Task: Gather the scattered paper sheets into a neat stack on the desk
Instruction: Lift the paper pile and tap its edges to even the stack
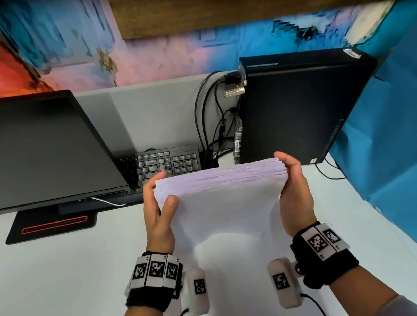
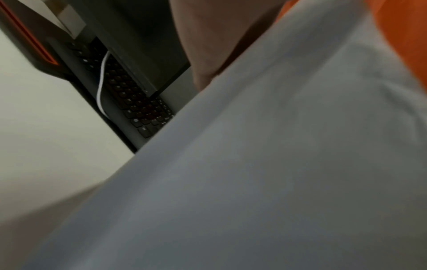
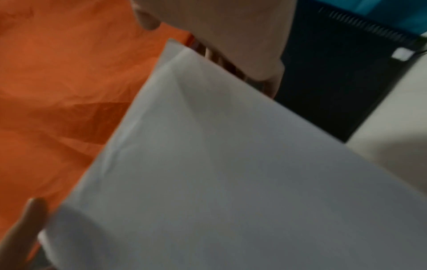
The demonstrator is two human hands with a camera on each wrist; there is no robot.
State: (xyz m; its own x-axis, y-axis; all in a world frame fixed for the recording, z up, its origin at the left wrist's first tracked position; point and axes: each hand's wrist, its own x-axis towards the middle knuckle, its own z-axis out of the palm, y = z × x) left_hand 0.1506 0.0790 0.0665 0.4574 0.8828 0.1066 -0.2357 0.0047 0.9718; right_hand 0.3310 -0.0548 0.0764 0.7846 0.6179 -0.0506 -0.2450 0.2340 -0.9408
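Observation:
A thick stack of white paper sheets [image 1: 223,204] stands upright on its lower edge over the white desk [image 1: 46,290], between both hands. My left hand [image 1: 160,211] grips the stack's left side, thumb on the near face and fingers behind. My right hand [image 1: 294,188] grips the right side the same way. The upper edges of the sheets look roughly level. In the left wrist view the paper stack [image 2: 277,164] fills most of the picture, with a finger [image 2: 208,45] behind it. The right wrist view shows the paper stack [image 3: 231,173] close up and the right hand [image 3: 231,36] at its corner.
A dark monitor [image 1: 28,152] on a black stand sits at the back left, with a black keyboard [image 1: 165,164] partly under it. A black computer tower [image 1: 299,106] with cables stands at the back right. Blue sheeting [image 1: 402,142] covers the right side.

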